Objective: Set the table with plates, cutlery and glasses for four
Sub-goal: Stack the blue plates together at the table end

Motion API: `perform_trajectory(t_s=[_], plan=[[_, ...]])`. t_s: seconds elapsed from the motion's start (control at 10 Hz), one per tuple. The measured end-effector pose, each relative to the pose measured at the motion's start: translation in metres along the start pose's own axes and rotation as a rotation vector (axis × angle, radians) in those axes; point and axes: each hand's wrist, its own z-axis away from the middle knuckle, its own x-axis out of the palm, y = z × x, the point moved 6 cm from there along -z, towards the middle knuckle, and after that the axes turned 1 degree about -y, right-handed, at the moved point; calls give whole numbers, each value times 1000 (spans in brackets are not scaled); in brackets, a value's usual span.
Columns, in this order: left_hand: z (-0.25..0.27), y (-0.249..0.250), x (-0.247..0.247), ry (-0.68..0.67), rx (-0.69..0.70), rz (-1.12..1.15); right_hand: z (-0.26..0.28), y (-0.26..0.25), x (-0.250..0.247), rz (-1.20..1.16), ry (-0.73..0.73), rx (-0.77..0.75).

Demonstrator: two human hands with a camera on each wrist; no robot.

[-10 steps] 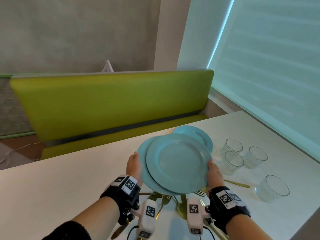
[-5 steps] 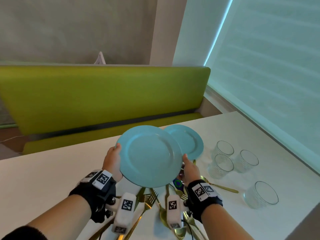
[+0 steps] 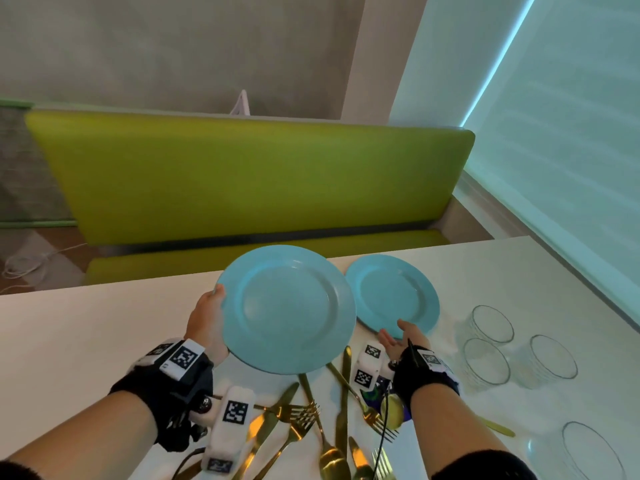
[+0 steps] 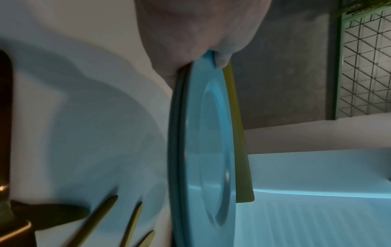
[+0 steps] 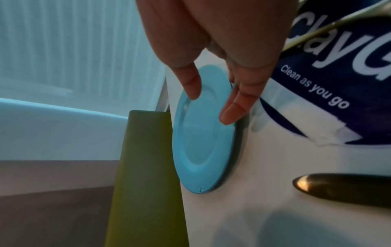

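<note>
My left hand (image 3: 214, 306) grips the left rim of a stack of light-blue plates (image 3: 287, 306), held just above the white table (image 3: 86, 341). In the left wrist view the thumb pinches the stack's edge (image 4: 209, 142), and two rims show there. Another blue plate (image 3: 394, 292) lies flat on the table to the right, near the far edge. My right hand (image 3: 398, 336) is at this plate's near rim with thumb and fingers straight and spread (image 5: 211, 107), holding nothing. Whether it touches the plate (image 5: 203, 142) I cannot tell.
Several gold forks, knives and spoons (image 3: 311, 420) lie in a heap near the table's front edge. Several clear glasses (image 3: 486, 362) stand at the right. A green bench (image 3: 242, 181) runs behind the far edge. A blue printed label (image 5: 317, 93) lies on the table by my right hand.
The stack has moved left and away from the plate on the table. My right hand has let go of the stack and now sits open by the lone plate.
</note>
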Motion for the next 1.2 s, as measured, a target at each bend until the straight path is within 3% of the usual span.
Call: perform_trajectory(t_s=[0.3, 0.6, 0.7, 0.8, 0.9, 1.2], plan=[[0, -9, 14, -26, -22, 87, -14, -8, 4, 1, 9, -25], [24, -8, 37, -84, -47, 52, 24, -21, -17, 282, 13, -156], [29, -8, 40, -104, -39, 47, 35, -20, -18, 154, -6, -147], [32, -11, 40, -116, -28, 36, 61, -22, -21, 421, 115, -277], [32, -18, 36, -134, -41, -6, 77, -13, -29, 318, 163, -310], [74, -2, -10, -122, 79, -173, 146, 51, -21, 335, -16, -293]])
